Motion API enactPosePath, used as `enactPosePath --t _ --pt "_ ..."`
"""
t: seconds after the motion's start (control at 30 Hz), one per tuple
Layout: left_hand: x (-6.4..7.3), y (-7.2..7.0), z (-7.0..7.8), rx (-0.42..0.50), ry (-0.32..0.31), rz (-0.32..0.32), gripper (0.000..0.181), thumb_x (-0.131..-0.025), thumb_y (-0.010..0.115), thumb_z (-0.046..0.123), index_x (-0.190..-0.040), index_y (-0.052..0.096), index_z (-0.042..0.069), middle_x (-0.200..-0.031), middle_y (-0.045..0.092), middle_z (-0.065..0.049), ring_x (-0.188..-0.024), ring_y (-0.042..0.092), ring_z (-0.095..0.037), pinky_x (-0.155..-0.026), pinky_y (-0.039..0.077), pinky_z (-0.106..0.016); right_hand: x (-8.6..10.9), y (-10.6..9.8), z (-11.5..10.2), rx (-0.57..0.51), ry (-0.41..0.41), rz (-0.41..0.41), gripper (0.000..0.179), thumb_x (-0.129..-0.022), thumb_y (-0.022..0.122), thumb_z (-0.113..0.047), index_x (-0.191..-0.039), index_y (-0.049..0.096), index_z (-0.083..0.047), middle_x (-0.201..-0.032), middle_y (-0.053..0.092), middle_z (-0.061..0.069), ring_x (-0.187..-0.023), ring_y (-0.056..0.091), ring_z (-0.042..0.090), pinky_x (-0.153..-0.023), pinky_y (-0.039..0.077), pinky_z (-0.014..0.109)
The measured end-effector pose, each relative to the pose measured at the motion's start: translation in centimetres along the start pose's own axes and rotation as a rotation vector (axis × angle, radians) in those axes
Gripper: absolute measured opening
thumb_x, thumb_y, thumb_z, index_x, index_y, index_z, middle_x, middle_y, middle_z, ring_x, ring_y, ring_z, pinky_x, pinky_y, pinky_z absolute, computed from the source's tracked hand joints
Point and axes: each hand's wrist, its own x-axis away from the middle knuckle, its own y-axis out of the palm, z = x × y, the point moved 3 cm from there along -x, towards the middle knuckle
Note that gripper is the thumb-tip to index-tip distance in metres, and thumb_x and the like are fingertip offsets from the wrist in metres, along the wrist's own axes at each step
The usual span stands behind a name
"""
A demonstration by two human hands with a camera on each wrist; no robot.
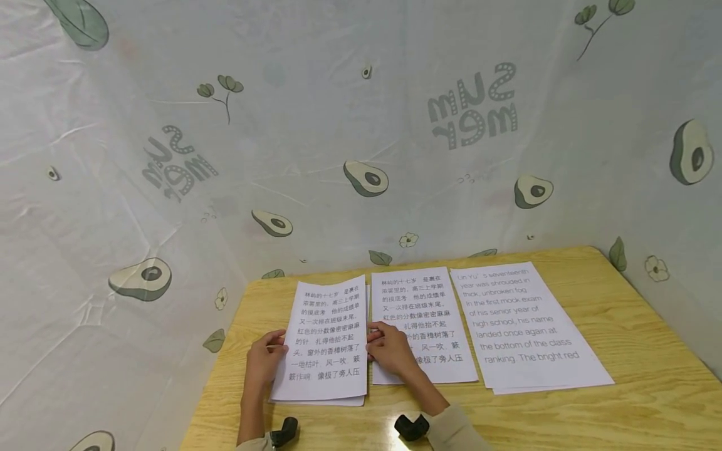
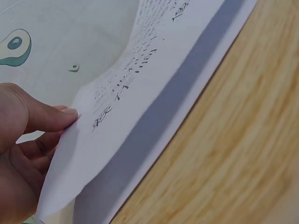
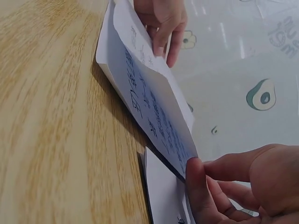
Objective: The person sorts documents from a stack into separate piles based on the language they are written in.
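Observation:
A white sheet of paper (image 1: 324, 388) printed with Chinese text is the leftmost on the table. My left hand (image 1: 264, 358) pinches its left edge, the thumb (image 2: 58, 116) on the printed face. At the opposite edge, my right hand (image 1: 390, 349) pinches the same sheet between thumb and fingers, as the right wrist view shows. The sheet bows, and its near edge stands raised over another white sheet (image 2: 152, 140) lying under it on the table.
Right of it lie more papers with Chinese text (image 1: 420, 376), partly covered by my right hand. Farther right is a stack of sheets with English text (image 1: 530, 329). The wooden table (image 1: 564, 419) meets a pale curtain (image 1: 316, 125) with avocado prints at its back and left.

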Motion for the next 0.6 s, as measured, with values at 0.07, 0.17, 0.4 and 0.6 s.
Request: enactPosePath --t 0.07,0.17,0.4,0.6 --pt "0.04 0.11 0.06 0.000 -0.003 -0.002 0.038 -0.097 0.068 -0.005 -0.135 0.070 -0.005 -0.117 0.071 -0.024 -0.099 0.070 -0.030 -0.079 0.055 -0.028 0.06 -0.01 -0.05 0.015 -0.006 -0.001 0.048 -0.090 0.071 0.007 -0.137 0.064 0.012 -0.106 0.071 0.019 -0.079 0.074 0.016 -0.066 0.063 0.026" --pt "0.13 0.22 0.08 -0.010 -0.009 0.001 0.038 -0.097 0.068 -0.005 -0.135 0.070 -0.005 -0.118 0.072 -0.025 -0.100 0.070 -0.031 -0.079 0.055 -0.029 0.15 -0.03 -0.05 0.040 -0.014 0.000 0.045 -0.091 0.070 0.006 -0.136 0.064 0.012 -0.106 0.071 0.019 -0.083 0.075 0.018 -0.066 0.063 0.026" --pt "0.13 0.50 0.03 -0.026 -0.012 -0.001 0.036 -0.097 0.069 -0.004 -0.133 0.070 -0.005 -0.116 0.072 -0.023 -0.100 0.070 -0.031 -0.080 0.057 -0.031 0.18 -0.12 -0.02 0.077 -0.007 0.004 0.043 -0.092 0.071 0.005 -0.134 0.067 0.011 -0.104 0.072 0.017 -0.084 0.075 0.018 -0.065 0.063 0.025" --pt "0.31 0.05 0.40 -0.024 -0.027 0.007 0.036 -0.101 0.069 0.004 -0.136 0.069 -0.003 -0.118 0.072 -0.022 -0.103 0.071 -0.031 -0.077 0.058 -0.029 0.08 -0.57 -0.50 0.198 -0.047 0.055 0.038 -0.090 0.075 -0.001 -0.127 0.073 0.007 -0.096 0.074 0.009 -0.080 0.073 0.012 -0.069 0.058 0.022"
